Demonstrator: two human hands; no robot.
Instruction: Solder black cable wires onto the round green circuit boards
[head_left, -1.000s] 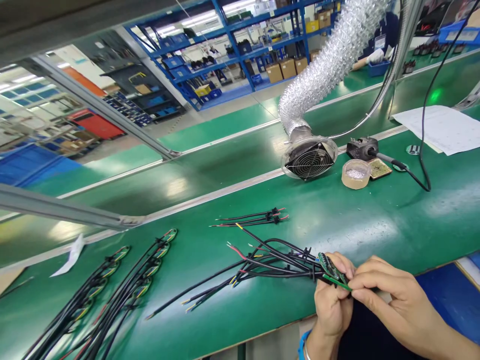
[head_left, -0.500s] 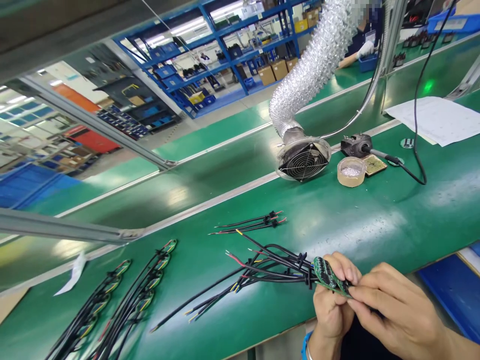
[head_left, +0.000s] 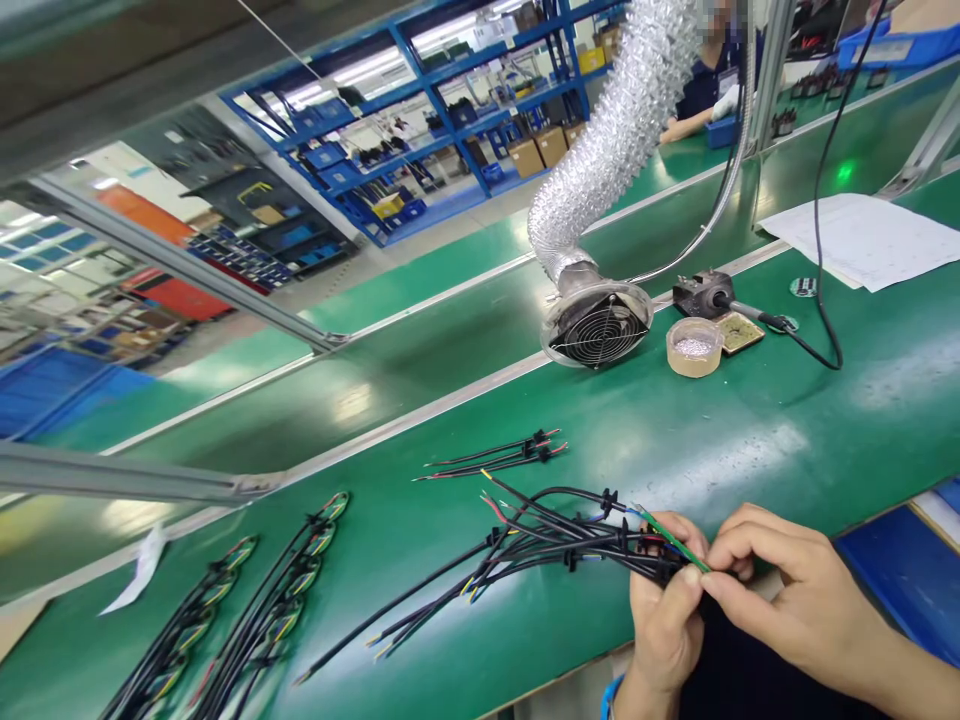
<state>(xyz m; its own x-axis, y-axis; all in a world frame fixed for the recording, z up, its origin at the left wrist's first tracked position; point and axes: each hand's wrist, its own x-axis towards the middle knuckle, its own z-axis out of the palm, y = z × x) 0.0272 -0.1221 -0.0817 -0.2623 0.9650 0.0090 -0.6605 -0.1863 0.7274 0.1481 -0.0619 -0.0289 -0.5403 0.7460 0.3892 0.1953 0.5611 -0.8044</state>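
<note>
At the lower right, my left hand is closed around the ends of several black cables beside a green circuit board, which is seen nearly edge-on. My right hand pinches the board's near end, its fingertips close to my left thumb. From my left hand the bundle of black cables fans out leftward over the green bench, with red, yellow and blue wire ends. Just behind the bundle lie a few shorter black cables.
Two rows of wired boards lie at the left. Farther back are a fan on a silver duct, a round tub, a soldering iron in its holder and white paper. A co-worker's arm shows beyond.
The board between my hands has turned from showing its component face to nearly edge-on. The cable ends by my left hand have shifted. The whole view has moved slightly.
</note>
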